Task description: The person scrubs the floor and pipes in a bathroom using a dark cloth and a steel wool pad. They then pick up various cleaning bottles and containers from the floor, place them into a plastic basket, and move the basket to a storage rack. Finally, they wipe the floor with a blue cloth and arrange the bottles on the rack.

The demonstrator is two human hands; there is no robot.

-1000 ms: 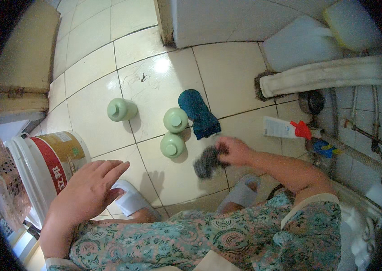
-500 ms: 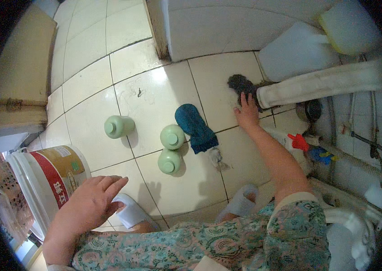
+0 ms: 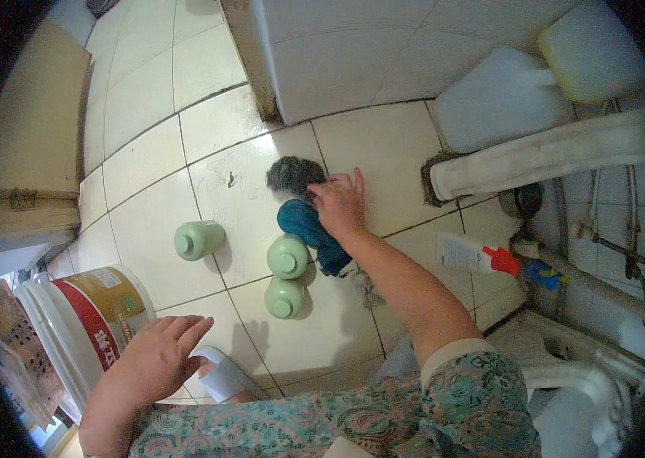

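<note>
My right hand (image 3: pixel 339 204) reaches across the tiled floor, its fingertips closed on the edge of a dark grey fuzzy clump (image 3: pixel 292 175); one or two fingers stick up. Under that hand lies a teal cloth (image 3: pixel 307 229), long and sock-like, partly covered by the hand and wrist. Two pale green bottles (image 3: pixel 287 256) stand close together beside the cloth, and a third green bottle (image 3: pixel 199 240) is farther left. At the lower left, my left hand (image 3: pixel 158 351) hovers with fingers stretched out, holding nothing, in front of a white bucket (image 3: pixel 40 305) with a red and gold label.
A white pedestal (image 3: pixel 521 156) meets the floor at the right. Below it are a white bottle with a red spray head (image 3: pixel 464 253), a blue object (image 3: pixel 542 273) and a ribbed hose (image 3: pixel 605 294). A wall corner (image 3: pixel 265 107) juts in at the top. My slipper (image 3: pixel 223 378) is near the bottom.
My right hand has moved left from the pedestal's foot, bringing the dark fuzzy clump with it. The teal cloth has shifted slightly left. My left hand has hardly moved.
</note>
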